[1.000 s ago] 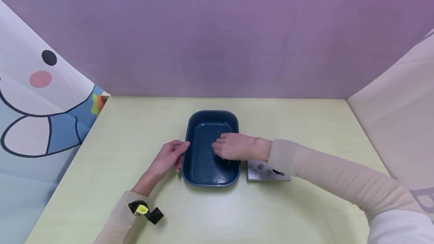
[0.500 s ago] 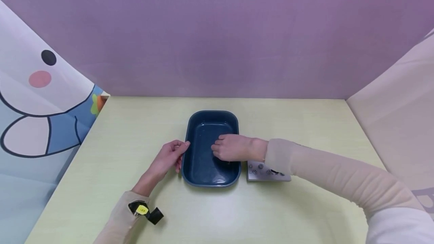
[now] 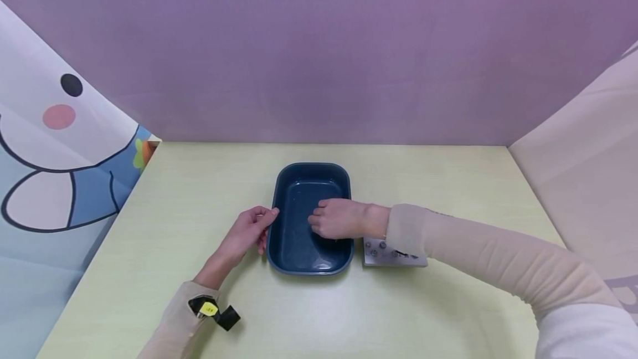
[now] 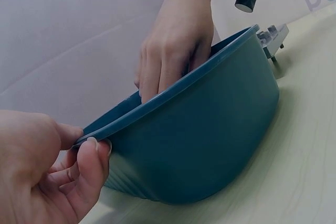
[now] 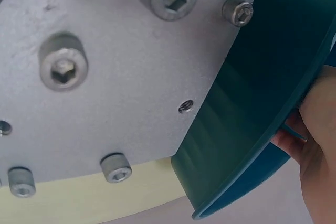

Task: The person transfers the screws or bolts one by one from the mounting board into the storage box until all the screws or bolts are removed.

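A dark blue-green plastic tub (image 3: 299, 251) stands on the table with its long side running away from me. My left hand (image 3: 246, 231) pinches its left rim between thumb and fingers, as the left wrist view shows closely. Over the right rim reaches my right hand (image 3: 341, 219), its fingers pointing down inside the tub (image 4: 210, 135). Those fingertips are hidden behind the tub wall, and I cannot tell what they hold. Just right of the tub lies a grey metal block (image 5: 121, 103) with several socket-head bolts (image 5: 63, 61) and threaded holes, partly under my right forearm.
The pale wooden table (image 3: 319, 320) spreads around the tub. A purple cloth wall (image 3: 319, 60) closes off the back, with printed cloth (image 3: 50, 193) at the left and a pale cloth (image 3: 588, 181) at the right. A black wrist camera (image 3: 214, 312) sits on the left sleeve.
My right hand has shifted slightly left and toward me inside the tub, its forearm following. The left hand, the tub and the metal block have stayed in place.
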`<act>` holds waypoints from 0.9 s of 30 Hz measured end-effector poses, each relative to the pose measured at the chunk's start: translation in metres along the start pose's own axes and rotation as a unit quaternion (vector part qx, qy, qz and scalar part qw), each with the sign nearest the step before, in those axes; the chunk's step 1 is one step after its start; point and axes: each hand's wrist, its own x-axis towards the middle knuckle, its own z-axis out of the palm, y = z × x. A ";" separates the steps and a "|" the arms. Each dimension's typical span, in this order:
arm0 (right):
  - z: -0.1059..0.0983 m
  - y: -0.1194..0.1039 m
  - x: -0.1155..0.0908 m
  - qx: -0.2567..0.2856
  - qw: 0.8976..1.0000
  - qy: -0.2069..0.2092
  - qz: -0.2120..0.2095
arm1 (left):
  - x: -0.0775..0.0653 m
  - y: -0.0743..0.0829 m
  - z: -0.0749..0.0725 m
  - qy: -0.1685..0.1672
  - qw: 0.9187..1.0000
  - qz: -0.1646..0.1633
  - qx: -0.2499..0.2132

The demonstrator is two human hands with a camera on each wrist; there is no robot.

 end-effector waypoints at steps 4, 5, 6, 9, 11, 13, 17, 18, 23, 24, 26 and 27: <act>-0.001 0.001 -0.002 -0.004 1.000 0.007 0.006 | 0.000 0.000 0.000 0.001 1.000 0.000 0.001; -0.001 0.002 -0.002 -0.002 1.000 0.010 0.008 | -0.001 0.000 0.000 0.002 1.000 -0.001 0.002; -0.001 0.002 -0.003 0.000 1.000 0.014 0.012 | -0.001 0.001 0.000 0.002 1.000 -0.001 0.002; -0.003 0.005 -0.007 0.019 0.999 0.031 0.027 | 0.000 0.001 0.000 0.003 1.000 -0.002 0.005; -0.004 0.006 -0.010 0.029 0.998 0.043 0.037 | 0.000 0.001 0.001 0.004 1.000 -0.002 0.004; -0.005 0.008 -0.012 0.038 0.997 0.054 0.046 | 0.000 0.000 0.001 0.004 1.000 -0.001 0.004; -0.006 0.010 -0.018 0.049 0.995 0.065 0.060 | 0.001 -0.001 0.001 0.005 1.000 0.003 0.001; -0.006 0.010 -0.019 0.052 0.994 0.068 0.063 | 0.001 -0.001 0.001 0.005 1.000 0.003 0.000; -0.003 0.009 -0.027 0.046 0.992 0.094 0.074 | 0.002 -0.003 0.001 0.005 1.000 0.005 -0.003; -0.002 0.008 -0.028 0.045 0.991 0.101 0.076 | 0.002 -0.003 0.001 0.005 1.000 0.005 -0.003; -0.001 0.008 -0.031 0.040 0.989 0.114 0.080 | 0.002 -0.003 0.001 0.005 1.000 0.005 -0.002; -0.001 0.007 -0.033 0.040 0.988 0.120 0.083 | 0.002 -0.003 0.001 0.005 1.000 0.004 -0.002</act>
